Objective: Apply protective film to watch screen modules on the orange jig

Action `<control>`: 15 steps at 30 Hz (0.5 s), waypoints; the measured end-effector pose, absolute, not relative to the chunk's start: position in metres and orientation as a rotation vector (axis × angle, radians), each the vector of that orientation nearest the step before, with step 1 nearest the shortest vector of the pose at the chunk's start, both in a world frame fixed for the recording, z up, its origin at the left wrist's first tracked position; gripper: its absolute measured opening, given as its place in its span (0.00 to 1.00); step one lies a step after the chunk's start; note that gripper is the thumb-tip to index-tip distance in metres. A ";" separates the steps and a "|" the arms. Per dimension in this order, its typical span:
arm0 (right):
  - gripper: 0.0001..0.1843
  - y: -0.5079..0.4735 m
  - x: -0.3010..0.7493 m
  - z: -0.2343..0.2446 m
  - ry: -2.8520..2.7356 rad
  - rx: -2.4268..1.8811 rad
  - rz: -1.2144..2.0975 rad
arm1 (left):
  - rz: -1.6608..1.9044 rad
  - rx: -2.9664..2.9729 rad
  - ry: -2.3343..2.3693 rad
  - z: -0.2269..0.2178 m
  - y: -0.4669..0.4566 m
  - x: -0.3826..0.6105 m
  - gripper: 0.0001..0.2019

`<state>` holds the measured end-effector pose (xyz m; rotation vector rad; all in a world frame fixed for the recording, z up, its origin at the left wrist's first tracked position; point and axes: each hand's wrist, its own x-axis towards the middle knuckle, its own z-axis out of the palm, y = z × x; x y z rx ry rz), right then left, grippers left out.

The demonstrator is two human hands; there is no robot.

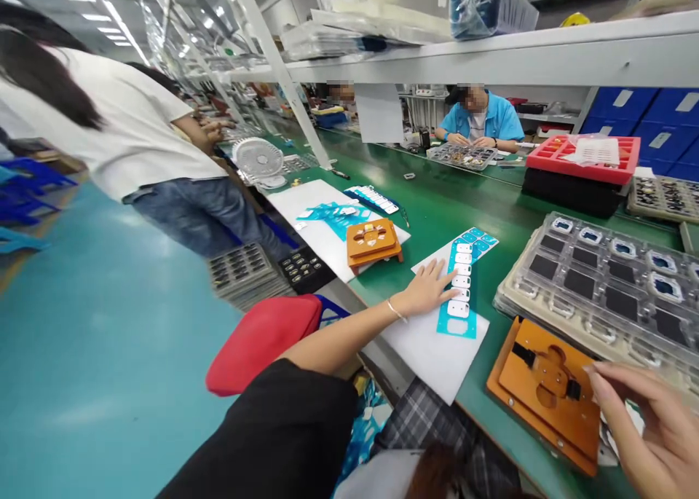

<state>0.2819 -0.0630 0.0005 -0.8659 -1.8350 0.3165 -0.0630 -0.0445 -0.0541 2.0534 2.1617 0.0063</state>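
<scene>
My left hand [429,289] lies with spread fingers on a blue backing sheet [448,325] that carries a row of white rounded adhesive pieces [461,280]. The sheet rests on a white foam sheet [437,353] at the table's front edge. At the lower right, my right hand [649,426] has its thumb and index fingertips pinched together by the right edge of an orange fixture block [551,386]. Anything between those fingertips is too small to make out. A shaped recess and two black strips show in the block's top. Another blue sheet [480,242] lies beyond my left fingers.
A second orange fixture [374,240] stands on the left foam sheet. Clear trays of watch-like parts [617,266] are stacked at right, behind them a red tray [582,156]. A red stool [267,342] is at left. A co-worker in blue [480,124] sits opposite; another person [125,120] stands left.
</scene>
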 end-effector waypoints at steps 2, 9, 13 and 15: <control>0.02 -0.067 0.279 0.009 -1.897 -0.800 0.254 | 0.023 2.009 2.160 -0.049 -0.042 -0.061 0.30; 0.03 -0.069 0.273 0.016 -1.950 -0.730 0.244 | 0.150 1.856 2.199 -0.040 -0.043 -0.031 0.33; 0.04 -0.069 0.271 0.018 -2.005 -0.643 0.185 | 0.231 1.750 2.245 -0.037 -0.049 -0.017 0.39; 0.05 -0.070 0.269 0.019 -2.031 -0.596 0.163 | 0.292 1.697 2.260 -0.035 -0.049 -0.018 0.36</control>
